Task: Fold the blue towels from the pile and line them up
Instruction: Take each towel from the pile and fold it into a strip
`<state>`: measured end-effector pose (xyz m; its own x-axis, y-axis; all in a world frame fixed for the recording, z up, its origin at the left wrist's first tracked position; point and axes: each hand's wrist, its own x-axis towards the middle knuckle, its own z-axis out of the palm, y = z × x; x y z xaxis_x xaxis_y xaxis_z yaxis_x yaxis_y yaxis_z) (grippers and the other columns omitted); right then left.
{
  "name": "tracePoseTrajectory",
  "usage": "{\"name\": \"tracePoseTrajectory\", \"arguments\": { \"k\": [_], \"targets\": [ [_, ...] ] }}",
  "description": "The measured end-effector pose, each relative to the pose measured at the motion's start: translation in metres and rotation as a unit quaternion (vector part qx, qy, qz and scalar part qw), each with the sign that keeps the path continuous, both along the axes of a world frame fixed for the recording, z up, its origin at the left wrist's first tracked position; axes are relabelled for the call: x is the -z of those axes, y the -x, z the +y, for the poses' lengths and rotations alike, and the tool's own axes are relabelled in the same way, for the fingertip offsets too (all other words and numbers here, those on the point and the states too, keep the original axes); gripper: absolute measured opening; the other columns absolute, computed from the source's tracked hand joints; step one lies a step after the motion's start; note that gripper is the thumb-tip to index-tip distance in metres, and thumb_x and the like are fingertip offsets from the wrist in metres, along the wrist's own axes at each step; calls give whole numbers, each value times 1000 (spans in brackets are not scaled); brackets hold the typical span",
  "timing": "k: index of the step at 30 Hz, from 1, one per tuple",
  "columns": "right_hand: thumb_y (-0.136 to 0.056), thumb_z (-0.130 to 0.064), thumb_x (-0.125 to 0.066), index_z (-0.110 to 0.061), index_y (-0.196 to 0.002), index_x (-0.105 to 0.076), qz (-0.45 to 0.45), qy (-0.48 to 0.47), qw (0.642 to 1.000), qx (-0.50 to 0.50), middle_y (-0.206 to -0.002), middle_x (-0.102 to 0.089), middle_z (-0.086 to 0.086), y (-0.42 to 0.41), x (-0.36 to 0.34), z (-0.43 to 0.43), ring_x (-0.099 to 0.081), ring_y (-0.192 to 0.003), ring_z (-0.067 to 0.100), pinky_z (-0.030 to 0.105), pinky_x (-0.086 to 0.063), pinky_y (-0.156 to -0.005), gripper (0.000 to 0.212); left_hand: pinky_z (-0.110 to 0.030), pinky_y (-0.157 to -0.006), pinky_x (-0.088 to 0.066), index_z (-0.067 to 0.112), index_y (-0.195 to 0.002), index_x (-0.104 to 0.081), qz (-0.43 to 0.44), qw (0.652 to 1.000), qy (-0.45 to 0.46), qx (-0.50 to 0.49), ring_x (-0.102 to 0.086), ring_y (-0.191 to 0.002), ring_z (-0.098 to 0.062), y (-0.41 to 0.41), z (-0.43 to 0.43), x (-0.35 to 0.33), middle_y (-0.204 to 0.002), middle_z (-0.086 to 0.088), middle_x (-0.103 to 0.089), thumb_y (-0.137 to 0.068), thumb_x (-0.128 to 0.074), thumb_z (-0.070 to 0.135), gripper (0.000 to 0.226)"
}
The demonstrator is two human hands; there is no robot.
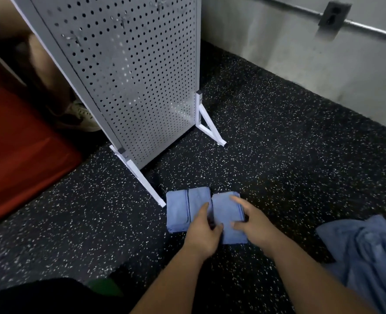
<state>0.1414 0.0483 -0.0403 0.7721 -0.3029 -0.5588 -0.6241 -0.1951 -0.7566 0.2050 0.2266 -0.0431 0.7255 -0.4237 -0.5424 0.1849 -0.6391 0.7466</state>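
Note:
Three folded blue towels lie side by side on the speckled floor: a left towel [177, 210], a middle towel [198, 197] and a right towel [227, 215]. My right hand [253, 220] holds the right towel, with its forefinger and thumb lying on top and the other fingers curled over the right edge. My left hand [203, 233] grips the same towel's left edge. Its thumb is on the cloth, its forefinger points along the seam beside the middle towel, and its other fingers are curled. The pile of unfolded blue towels [368, 257] lies at the right.
A white perforated panel [130, 75] on angled feet stands just behind the towels, one foot [146, 184] ending beside the left towel. A red mat [17, 143] lies at the left with someone's shoe [83, 116] behind the panel. A grey wall [300, 53] runs along the back right.

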Motion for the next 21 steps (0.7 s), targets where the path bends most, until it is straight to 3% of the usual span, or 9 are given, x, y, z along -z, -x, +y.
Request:
{"name": "tracePoseTrajectory", "arguments": {
  "k": [5, 8, 11, 18, 21],
  "targets": [
    [-96, 2, -66, -46, -152, -49, 4, -3, 1000, 31, -143, -48, -7, -19, 40, -11, -55, -107, 0, 25, -50, -85, 76, -40, -123, -34, 29, -165, -24, -75, 990, -117, 30, -38, -148, -26, -21, -3, 27, -161, -3, -36, -101, -65, 40, 77],
    [-97, 5, -61, -43, -154, -48, 5, -3, 1000, 31, -145, -46, -6, -30, 59, -16, -55, -113, 9, 26, -48, -87, 75, -38, -123, -30, 26, -164, -26, -161, 972, -150, 86, -29, -150, -24, -31, -2, 40, -165, -1, -31, -102, -63, 40, 73],
    [-96, 8, -57, -41, -155, -47, -2, -9, 999, 36, -141, -49, -7, -44, 73, -19, -54, -115, 9, 20, -45, -86, 77, -38, -126, -26, 28, -164, -24, -191, 962, -146, 129, -16, -157, -22, -35, -5, 54, -171, -1, -20, -102, -62, 39, 74],
    [-97, 4, -58, -54, -153, -42, 4, -21, 1000, -11, -149, -51, -10, -53, 106, -31, -57, -123, 5, 31, -48, -105, 82, -49, -128, -27, 37, -167, -9, -211, 936, -179, 218, -1, -162, -23, -38, -10, 84, -176, 5, 0, -102, -56, 51, 82],
    [-98, -10, -68, -60, -156, -31, 19, 82, 994, -67, -155, -46, -6, -48, 122, -31, -48, -133, 20, 45, -41, -118, 85, -50, -130, -17, 47, -166, 2, -216, 922, -194, 255, 9, -162, -28, -35, -12, 89, -176, 2, 9, -104, -50, 55, 81]
  ]
}}
